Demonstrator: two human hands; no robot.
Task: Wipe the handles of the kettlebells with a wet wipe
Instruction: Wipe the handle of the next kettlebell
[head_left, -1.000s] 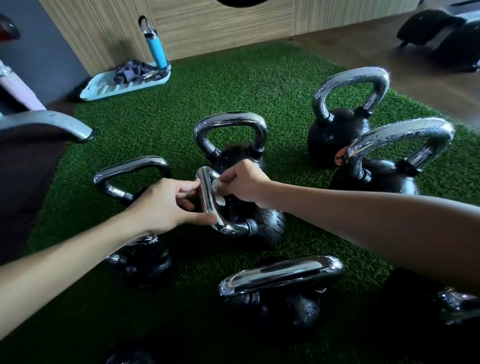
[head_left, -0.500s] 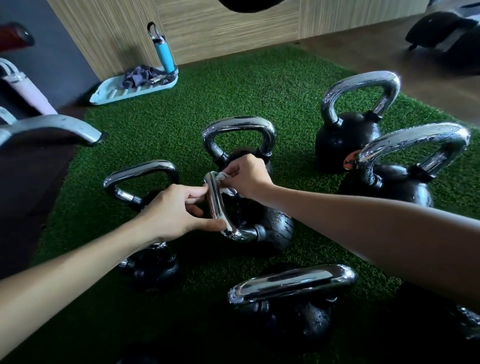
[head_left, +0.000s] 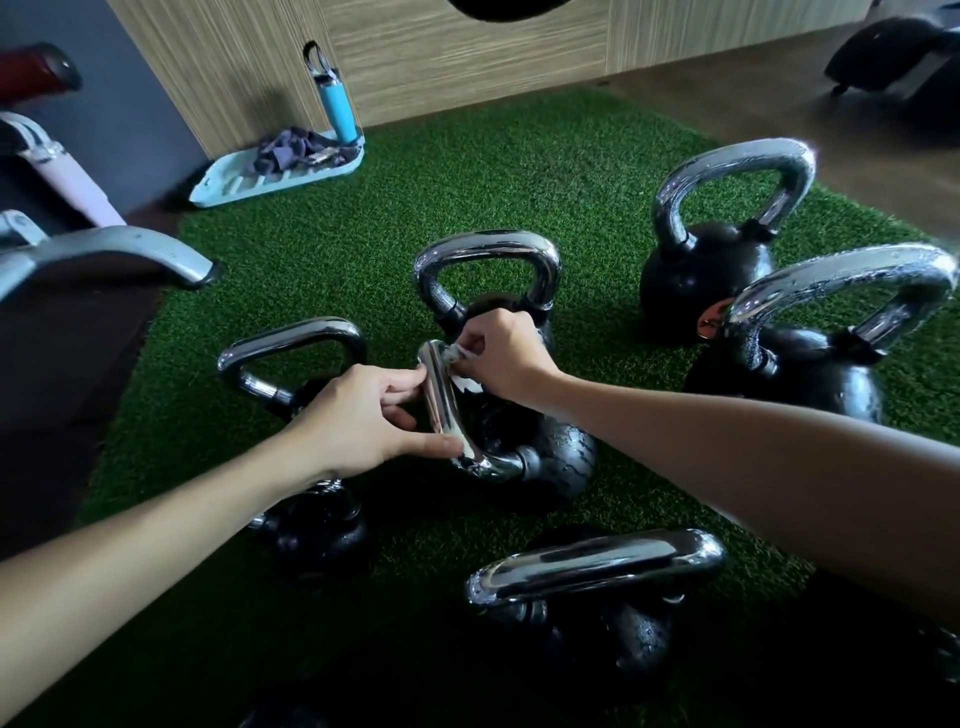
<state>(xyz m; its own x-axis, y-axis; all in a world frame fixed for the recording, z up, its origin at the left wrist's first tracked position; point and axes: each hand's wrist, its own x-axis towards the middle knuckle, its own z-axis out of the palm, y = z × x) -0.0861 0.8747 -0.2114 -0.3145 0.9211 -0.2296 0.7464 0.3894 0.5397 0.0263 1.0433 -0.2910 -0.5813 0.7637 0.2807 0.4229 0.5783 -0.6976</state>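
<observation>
There was the crumpled white wet wipe (head_left: 469, 385), bunched in the right hand (head_left: 506, 358) and pressed against the upper end of the shiny chrome handle (head_left: 441, 410)! That handle belonged to the round black kettlebell (head_left: 563, 457) lying tipped on its side in the middle of the green artificial turf mat (head_left: 467, 171). The right hand's fingers were curled round the wipe, knuckles up. And the left hand (head_left: 358, 415) was in from the other side, pinching the same handle: thumb against the lower stretch, index finger touching the bar higher up.

Around them, more black, chrome-handled bells stood upright on the turf. The rear kettlebell (head_left: 488, 260) was just behind the right hand. The left kettlebell (head_left: 291, 348) was partly hidden by the left wrist. The front kettlebell (head_left: 597, 566) was nearest the camera. Out right stood the far-right kettlebell (head_left: 727, 176) and the near-right kettlebell (head_left: 841, 280), their handles speckled.

Further back, by the wood-grain wall panel (head_left: 441, 57), lay a pale blue plastic tray (head_left: 234, 187) with a dark crumpled cloth (head_left: 291, 150) on it and a bright blue bottle (head_left: 337, 109) standing at its right end. A grey metal bar (head_left: 104, 254) jutted in from the left edge.
</observation>
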